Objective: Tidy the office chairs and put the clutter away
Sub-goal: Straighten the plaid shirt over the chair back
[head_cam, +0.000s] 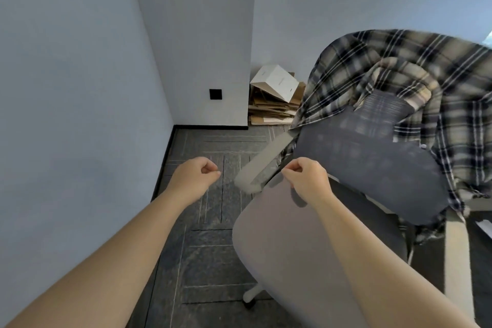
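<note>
Head view: two curled, empty hands beside a shirt-draped chair

Head camera looked down into a corner of pale walls and dark grey carpet tiles (213, 247). Both bare forearms reached forward from the bottom of the frame. The left hand (194, 176) hovered over the carpet with its fingers curled loosely inward into a soft fist, thumb tip against the forefinger; nothing was in it. The right hand (306, 178) was curled the same way, holding nothing, and sat above the front edge of the light grey seat (287, 255). Whether it touched the seat could not be told.

The office chair (372, 176) filled the right half of the frame, its dark grey mesh backrest tilted toward the camera and a pale armrest (263, 165) jutting out to the left between the two hands. A plaid shirt (415, 72) in beige, black and white hung over the top of the backrest, its cloth spilling down both sides and past the right edge of the chair. One white caster leg (253, 294) showed below the seat, on the carpet.

Behind the chair, against the wall, lay a stack of flattened cardboard (271, 112), with a white folded box (277, 82) leaning on top of it. Two black wall plates (215, 94) were set in the projecting wall column, one high and one low.
</note>
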The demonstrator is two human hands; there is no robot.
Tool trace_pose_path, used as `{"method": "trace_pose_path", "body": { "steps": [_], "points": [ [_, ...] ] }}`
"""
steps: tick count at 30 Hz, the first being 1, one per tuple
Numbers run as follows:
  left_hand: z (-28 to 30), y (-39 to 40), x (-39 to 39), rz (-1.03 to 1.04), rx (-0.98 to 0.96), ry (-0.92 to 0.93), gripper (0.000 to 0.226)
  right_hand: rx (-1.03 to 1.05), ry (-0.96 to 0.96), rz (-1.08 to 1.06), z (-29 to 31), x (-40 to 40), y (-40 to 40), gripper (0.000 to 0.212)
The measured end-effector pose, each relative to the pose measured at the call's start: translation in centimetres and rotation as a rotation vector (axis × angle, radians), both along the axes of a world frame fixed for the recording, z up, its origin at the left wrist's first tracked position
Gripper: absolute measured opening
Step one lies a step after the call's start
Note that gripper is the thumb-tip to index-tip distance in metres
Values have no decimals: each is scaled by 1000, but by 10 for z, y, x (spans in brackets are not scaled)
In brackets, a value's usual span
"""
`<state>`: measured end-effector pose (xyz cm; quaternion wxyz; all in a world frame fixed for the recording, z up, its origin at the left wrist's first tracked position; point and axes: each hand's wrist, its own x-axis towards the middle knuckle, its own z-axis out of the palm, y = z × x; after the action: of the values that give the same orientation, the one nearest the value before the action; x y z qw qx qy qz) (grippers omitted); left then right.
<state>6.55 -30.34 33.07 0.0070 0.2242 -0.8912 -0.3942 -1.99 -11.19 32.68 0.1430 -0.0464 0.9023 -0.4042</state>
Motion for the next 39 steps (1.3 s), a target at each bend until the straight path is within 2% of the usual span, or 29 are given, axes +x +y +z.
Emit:
{"method": "trace_pose_path", "body": {
  "steps": [6,11,19,26,32,36,39],
  "points": [
    [-54,-56,-89,-124,25,-80,25,-27,-38,-186,-55,-63,-51,19],
    [-111,-95,-163,-270,59,-175,25,-39,-173,-422,-116,-122,-101,49],
    [-172,-123,-236,-352,83,-210,24,-100,-331,-698,-181,-178,-134,69],
    [-183,-118,-242,-405,125,-218,23,-134,-346,-675,-194,-170,-132,59],
    [-168,-110,-213,-412,120,-216,23,-69,-377,-545,-192,-122,-127,58],
    [-155,-103,-184,-419,112,-213,25,12,-451,-435,-186,-81,-115,59],
    [-141,-99,-157,-421,112,-203,25,150,-466,-351,-173,-50,-106,63]
  ]
}}
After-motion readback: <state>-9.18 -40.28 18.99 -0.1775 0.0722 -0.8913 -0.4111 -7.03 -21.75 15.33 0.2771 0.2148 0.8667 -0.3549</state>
